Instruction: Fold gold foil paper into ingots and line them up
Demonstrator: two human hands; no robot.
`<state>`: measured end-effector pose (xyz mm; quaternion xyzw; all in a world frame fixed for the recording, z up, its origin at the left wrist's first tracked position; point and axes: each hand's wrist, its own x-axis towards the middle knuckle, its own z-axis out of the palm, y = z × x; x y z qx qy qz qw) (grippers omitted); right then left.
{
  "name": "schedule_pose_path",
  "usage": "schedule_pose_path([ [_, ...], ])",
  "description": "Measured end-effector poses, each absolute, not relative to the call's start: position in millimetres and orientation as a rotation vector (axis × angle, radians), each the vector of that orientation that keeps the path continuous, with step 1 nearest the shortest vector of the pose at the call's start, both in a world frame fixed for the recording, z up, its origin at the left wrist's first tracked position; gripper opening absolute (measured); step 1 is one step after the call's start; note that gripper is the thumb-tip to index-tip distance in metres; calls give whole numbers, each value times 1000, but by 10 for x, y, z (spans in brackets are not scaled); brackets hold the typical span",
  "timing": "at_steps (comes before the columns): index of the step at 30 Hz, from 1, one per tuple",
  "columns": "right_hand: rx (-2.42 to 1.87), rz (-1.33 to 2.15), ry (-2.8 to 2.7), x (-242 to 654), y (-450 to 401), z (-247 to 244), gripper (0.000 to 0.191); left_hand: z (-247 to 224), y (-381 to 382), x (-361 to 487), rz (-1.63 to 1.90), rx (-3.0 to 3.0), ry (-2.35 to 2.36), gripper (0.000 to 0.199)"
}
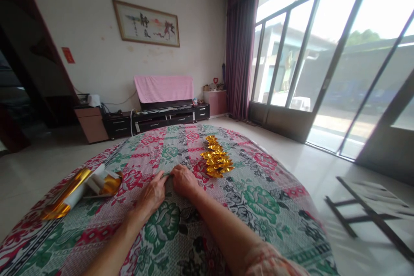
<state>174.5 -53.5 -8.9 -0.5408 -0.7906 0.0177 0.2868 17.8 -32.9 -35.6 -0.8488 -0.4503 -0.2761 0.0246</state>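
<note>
My left hand (157,189) and my right hand (185,180) meet low over the middle of the patterned tablecloth (255,233). The fingers of both are closed in a pinch, fingertips almost touching. Whatever lies between them is too small or hidden to name; it could be a bit of the cloth. Just beyond my right hand, to its right, several shiny folded gold foil pieces (216,157) stand close together in a column. Farther off to the left of my left hand lie gold foil sheets (69,194) with white paper (97,177) among them.
The cloth covers a round table. At the right, a low folding stool (371,202) stands on the pale floor. Across the room are a black TV cabinet (161,116) and a pink cloth (163,88) above it. Glass doors (323,60) line the right side.
</note>
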Motion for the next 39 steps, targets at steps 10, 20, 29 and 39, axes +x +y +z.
schedule_pose_path([
  [10,-1591,43,-1971,1631,-484,-146,28,-366,-364,165,-871,-2639,-1398,40],
  [20,-1544,112,-1916,1648,-511,-168,29,-360,-378,173,-937,-2639,-1446,40],
  [29,-1514,129,-1888,1655,-531,-182,29,-379,-380,161,-941,-2630,-1445,40],
  [39,-1490,146,-1898,1668,-542,-173,26,-406,-369,130,-970,-2624,-1439,39],
])
